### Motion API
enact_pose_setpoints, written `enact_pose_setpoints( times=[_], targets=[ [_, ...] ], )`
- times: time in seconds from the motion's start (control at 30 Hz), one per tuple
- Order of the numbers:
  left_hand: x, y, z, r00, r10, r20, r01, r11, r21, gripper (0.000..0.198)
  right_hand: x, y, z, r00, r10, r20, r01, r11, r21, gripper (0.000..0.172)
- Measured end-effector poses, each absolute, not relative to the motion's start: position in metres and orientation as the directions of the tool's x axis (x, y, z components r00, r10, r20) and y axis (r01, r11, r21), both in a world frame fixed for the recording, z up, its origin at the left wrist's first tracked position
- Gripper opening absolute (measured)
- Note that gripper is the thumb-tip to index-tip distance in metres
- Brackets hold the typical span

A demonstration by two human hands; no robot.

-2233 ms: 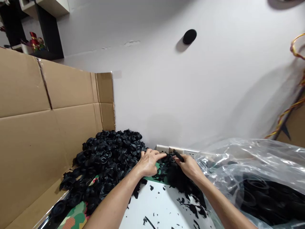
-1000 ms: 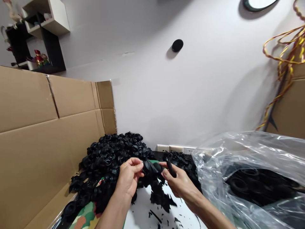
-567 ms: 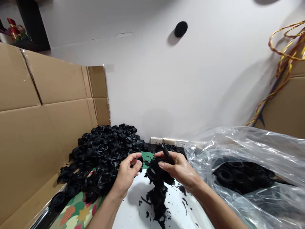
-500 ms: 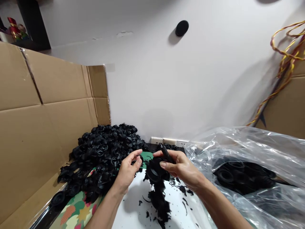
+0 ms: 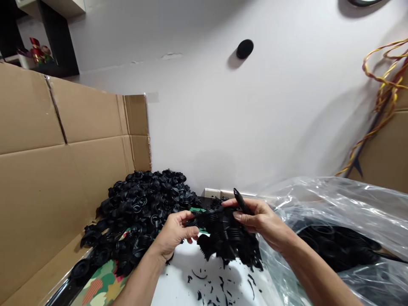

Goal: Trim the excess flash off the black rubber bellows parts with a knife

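A ragged sheet of joined black rubber parts [image 5: 229, 236], some with ribbed bellows shapes, hangs above the white work surface [image 5: 178, 276]. My right hand [image 5: 259, 219] pinches its upper right side. Between the same fingers is a dark pen-shaped tool [image 5: 241, 199], its pointed end tilted up and left; I cannot tell its exact kind. My left hand [image 5: 175, 236] has thumb and fingers closed around the left edge of the rubber sheet, its fingertips partly hidden. Thin black rubber scraps [image 5: 219, 287] lie scattered on the white surface below.
To the left, a big pile of black ribbed rubber parts [image 5: 143, 208] lies against a cardboard box wall [image 5: 92, 165]. On the right, a clear plastic bag [image 5: 318, 197] holds more black rubber parts [image 5: 338, 242]. A socket strip [image 5: 212, 193] runs along the wall behind.
My right hand has moved a little right with the tool and the rubber sheet, which now spreads wider. My left hand has come onto its left edge. The camera has tilted slightly up.
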State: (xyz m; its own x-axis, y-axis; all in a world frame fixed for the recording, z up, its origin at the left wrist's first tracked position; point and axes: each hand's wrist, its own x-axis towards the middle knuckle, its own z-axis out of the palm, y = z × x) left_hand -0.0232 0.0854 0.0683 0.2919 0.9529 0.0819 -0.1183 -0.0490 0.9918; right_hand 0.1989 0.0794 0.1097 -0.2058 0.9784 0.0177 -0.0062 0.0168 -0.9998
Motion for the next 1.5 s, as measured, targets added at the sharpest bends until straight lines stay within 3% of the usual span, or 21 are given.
enact_pose_setpoints(
  times=[0.13,0.27,0.6,0.77,0.9,1.1,1.33,1.5],
  targets=[
    [-0.024,0.089,0.080,0.129,0.985,0.117,-0.086,-0.106,0.991,0.028,0.204,0.083,0.111,-0.145,0.989,0.005,0.144,0.027,-0.989,0.034],
    [-0.016,0.087,0.094,0.062,0.985,0.162,-0.062,-0.159,0.985,0.031,0.206,0.084,0.113,-0.107,0.994,0.020,0.162,0.038,-0.986,0.035],
    [0.009,0.049,0.132,0.250,0.956,0.152,-0.125,-0.124,0.984,0.035,0.246,0.071,0.150,-0.162,0.981,0.105,0.176,0.133,-0.975,0.032],
    [0.006,0.039,0.093,0.277,0.960,0.044,-0.172,0.004,0.985,0.033,0.225,0.095,0.121,-0.309,0.948,0.078,0.305,0.176,-0.936,0.023],
    [0.000,0.033,0.049,0.195,0.961,-0.194,-0.266,0.243,0.933,0.035,0.187,0.106,0.073,-0.351,0.934,0.060,0.383,0.202,-0.901,0.017],
    [-0.003,0.025,0.026,-0.033,0.913,-0.406,-0.409,0.358,0.839,0.038,0.168,0.086,0.057,-0.182,0.966,0.186,0.484,0.253,-0.838,0.014],
    [0.010,0.017,0.025,0.057,0.923,-0.380,-0.525,0.351,0.775,0.043,0.154,0.030,0.056,-0.274,0.961,0.047,0.391,0.156,-0.907,0.016],
    [0.022,0.008,0.011,0.040,0.945,-0.324,-0.582,0.285,0.762,0.042,0.142,0.015,0.036,-0.148,0.986,0.076,0.409,0.131,-0.903,0.020]
  ],
)
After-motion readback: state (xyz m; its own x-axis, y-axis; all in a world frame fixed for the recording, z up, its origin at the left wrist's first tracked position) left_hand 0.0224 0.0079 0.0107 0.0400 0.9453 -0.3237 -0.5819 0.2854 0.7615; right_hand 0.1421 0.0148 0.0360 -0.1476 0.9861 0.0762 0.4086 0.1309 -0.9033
